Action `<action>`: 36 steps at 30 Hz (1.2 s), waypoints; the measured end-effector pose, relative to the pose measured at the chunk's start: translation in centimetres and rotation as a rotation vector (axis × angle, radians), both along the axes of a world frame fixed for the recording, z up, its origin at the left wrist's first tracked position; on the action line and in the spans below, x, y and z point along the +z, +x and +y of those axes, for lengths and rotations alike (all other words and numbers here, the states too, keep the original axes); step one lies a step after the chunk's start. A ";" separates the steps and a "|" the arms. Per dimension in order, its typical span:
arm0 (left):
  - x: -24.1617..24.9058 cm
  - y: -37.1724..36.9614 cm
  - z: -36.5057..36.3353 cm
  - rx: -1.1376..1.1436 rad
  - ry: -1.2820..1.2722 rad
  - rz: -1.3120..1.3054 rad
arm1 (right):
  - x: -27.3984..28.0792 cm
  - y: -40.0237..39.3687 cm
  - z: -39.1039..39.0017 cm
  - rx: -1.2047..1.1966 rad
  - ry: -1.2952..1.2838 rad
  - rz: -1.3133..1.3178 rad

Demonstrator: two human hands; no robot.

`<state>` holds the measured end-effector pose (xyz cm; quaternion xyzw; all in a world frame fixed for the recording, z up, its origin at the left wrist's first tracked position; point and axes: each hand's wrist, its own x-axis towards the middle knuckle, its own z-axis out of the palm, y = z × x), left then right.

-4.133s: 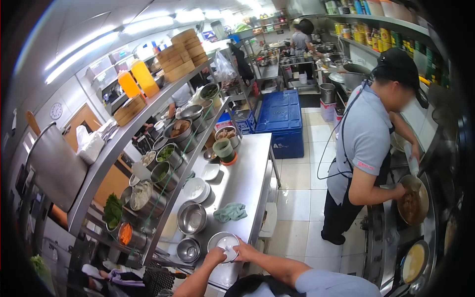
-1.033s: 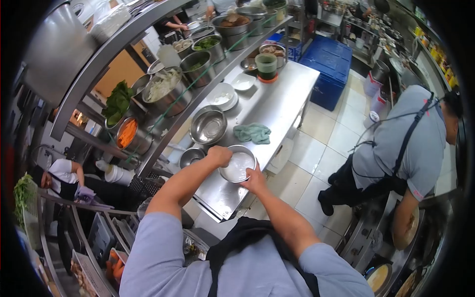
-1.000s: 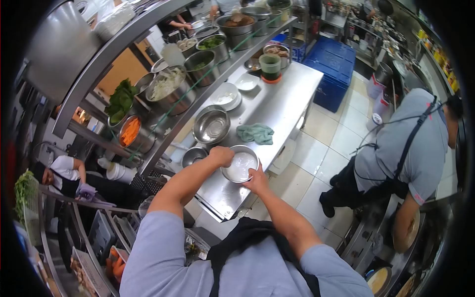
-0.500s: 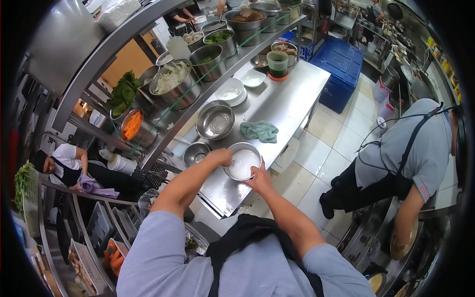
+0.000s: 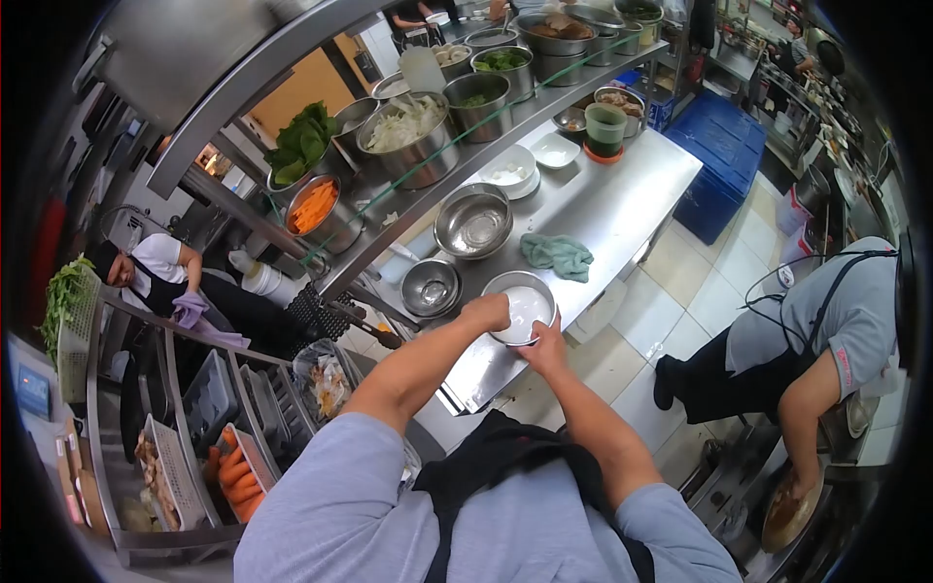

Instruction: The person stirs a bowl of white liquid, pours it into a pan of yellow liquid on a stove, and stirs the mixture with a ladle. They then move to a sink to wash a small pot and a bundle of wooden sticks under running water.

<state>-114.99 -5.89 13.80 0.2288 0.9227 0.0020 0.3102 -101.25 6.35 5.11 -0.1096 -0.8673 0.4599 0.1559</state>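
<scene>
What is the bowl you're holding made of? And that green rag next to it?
The bowl looks like shiny metal, probably steel: its rim gleams grey like the table. The rag looks like soft cloth, since it lies crumpled in folds.

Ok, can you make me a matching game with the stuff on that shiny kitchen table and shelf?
Things:
1. cloth
2. carrot strips
3. cup
4. white-filled bowl

Places or colours:
A. orange, in a shelf pot
B. between both hands
C. crumpled on the table, teal
D. green, on an orange saucer

Pairs: 1-C, 2-A, 3-D, 4-B
</scene>
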 end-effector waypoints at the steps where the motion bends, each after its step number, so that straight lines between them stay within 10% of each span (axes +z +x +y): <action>1: 0.1 0.5 0.0 0.024 0.028 0.016 | -0.1 0.0 -0.1 -0.009 -0.007 0.018; 6: -8.3 -0.7 1.4 0.045 0.127 -0.005 | 0.2 0.2 0.2 -0.004 0.012 -0.006; 13: -4.6 0.3 2.0 0.247 0.249 -0.074 | 0.3 0.5 0.1 0.008 -0.030 -0.055; 18: 4.1 2.5 0.6 -0.204 -0.053 0.255 | 0.8 0.8 0.2 0.010 -0.003 -0.131; 36: 2.3 1.8 3.6 -0.530 -0.035 0.283 | -0.6 0.4 0.1 0.010 -0.064 -0.133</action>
